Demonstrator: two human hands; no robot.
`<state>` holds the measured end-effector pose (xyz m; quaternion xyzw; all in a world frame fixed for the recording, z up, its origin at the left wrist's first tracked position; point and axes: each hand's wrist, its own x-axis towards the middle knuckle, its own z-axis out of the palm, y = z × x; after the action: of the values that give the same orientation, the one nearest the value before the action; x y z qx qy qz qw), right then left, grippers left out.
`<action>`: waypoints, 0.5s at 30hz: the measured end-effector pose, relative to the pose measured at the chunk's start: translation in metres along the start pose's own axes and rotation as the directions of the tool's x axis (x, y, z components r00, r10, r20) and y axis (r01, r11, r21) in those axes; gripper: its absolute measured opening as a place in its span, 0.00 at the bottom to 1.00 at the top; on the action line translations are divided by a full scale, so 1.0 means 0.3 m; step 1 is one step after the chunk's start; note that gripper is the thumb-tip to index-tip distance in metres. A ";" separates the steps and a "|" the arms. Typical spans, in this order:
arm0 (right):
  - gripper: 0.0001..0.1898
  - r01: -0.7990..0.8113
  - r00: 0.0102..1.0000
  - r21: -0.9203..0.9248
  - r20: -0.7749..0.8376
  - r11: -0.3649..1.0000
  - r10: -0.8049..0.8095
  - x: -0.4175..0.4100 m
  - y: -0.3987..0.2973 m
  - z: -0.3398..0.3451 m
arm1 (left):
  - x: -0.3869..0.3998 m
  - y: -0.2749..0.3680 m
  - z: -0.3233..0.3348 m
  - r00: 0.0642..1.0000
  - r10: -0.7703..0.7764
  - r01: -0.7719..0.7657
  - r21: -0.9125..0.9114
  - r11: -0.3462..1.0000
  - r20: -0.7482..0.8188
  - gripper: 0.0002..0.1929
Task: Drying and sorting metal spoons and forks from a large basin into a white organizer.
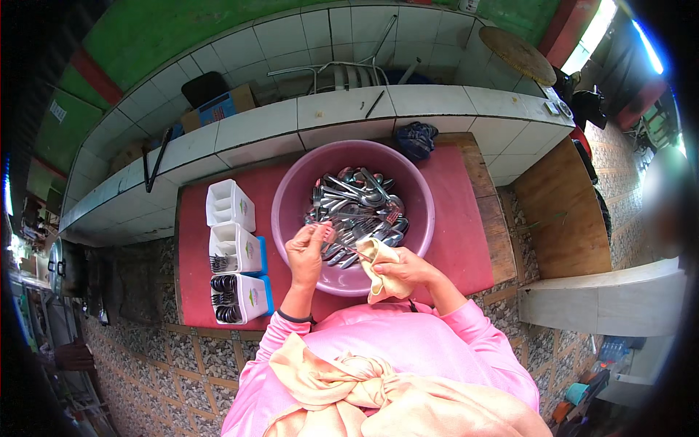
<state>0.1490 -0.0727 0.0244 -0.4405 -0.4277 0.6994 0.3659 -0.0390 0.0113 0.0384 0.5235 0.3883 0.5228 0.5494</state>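
A large pink plastic basin (352, 150) stands before me, heaped with metal spoons and forks (355, 202). Over its near left part, my left hand (307, 252) pinches a metal fork (329, 234) near its tines. My right hand (404, 266) holds a pale yellow cloth (377, 267), which wraps around the handle end of the same fork. Left of the basin, white plastic cutlery holders (254, 297) stand in a row. The nearest holds dark-looking cutlery in its compartments, the middle one has some forks in one compartment, and the farthest shows no cutlery.
The basin and holders rest on a table with a red cover (458, 218). A dark blue plastic bag (416, 140) lies behind the basin at right. Beyond runs a white tiled ledge (262, 121). A wooden board (562, 210) leans at right; a blurred person is at the far right.
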 end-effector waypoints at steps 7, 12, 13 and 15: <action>0.12 -0.096 0.910 -0.016 -0.407 0.995 0.081 -0.075 0.132 -0.206 | 0.082 0.215 -0.333 0.812 0.420 -0.211 0.469 0.858 -0.405 0.07; 0.12 -0.080 0.838 0.056 -0.537 0.995 0.098 -0.092 0.163 -0.248 | 0.034 0.342 -0.463 0.601 0.742 -0.196 0.845 0.497 -0.297 0.08; 0.12 -0.084 0.842 0.056 -0.529 0.995 0.101 -0.088 0.163 -0.243 | 0.021 0.344 -0.482 0.568 0.785 -0.132 0.914 0.384 -0.248 0.08; 0.12 -0.063 0.852 0.110 -0.512 0.992 0.111 -0.092 0.148 -0.236 | 0.002 0.328 -0.510 0.540 0.819 -0.060 0.962 0.267 -0.193 0.07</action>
<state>0.2184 -0.0939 -0.0257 -0.6142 -0.2617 0.5898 0.4544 -0.2044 0.0283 0.1119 0.5856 0.5842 0.5297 -0.1877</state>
